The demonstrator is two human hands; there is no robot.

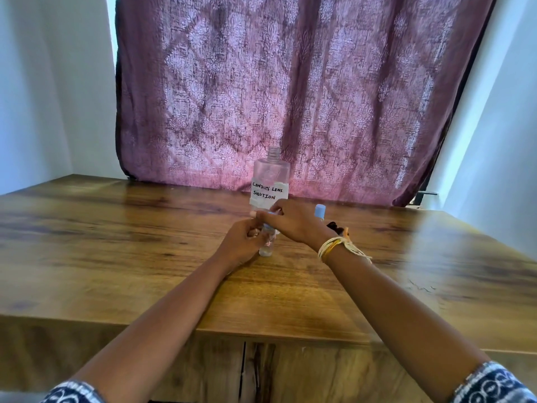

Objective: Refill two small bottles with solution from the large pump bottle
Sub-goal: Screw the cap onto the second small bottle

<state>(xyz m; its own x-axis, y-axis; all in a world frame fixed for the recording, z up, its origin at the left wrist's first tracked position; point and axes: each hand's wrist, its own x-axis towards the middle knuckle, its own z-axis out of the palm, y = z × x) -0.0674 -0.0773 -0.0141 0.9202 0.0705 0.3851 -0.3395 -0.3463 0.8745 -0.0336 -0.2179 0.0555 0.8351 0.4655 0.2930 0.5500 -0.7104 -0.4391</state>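
Note:
A large clear bottle [270, 175] stands on the wooden table [116, 242] with its threaded neck open and no pump on it. Its paper label reads "CONTACT LENS SOLUTION". In front of it a small clear bottle [267, 247] stands upright on the table. My left hand [242, 245] grips its body. My right hand [293, 221] holds its top, where a pale blue cap shows between the fingers. A second small bottle with a pale blue cap [320, 212] stands behind my right hand, its body mostly hidden.
A dark object [337, 227], partly hidden, lies just behind my right wrist. A patterned maroon curtain [290, 91] hangs behind the table's far edge. White walls stand left and right. The table's front edge runs across below my forearms.

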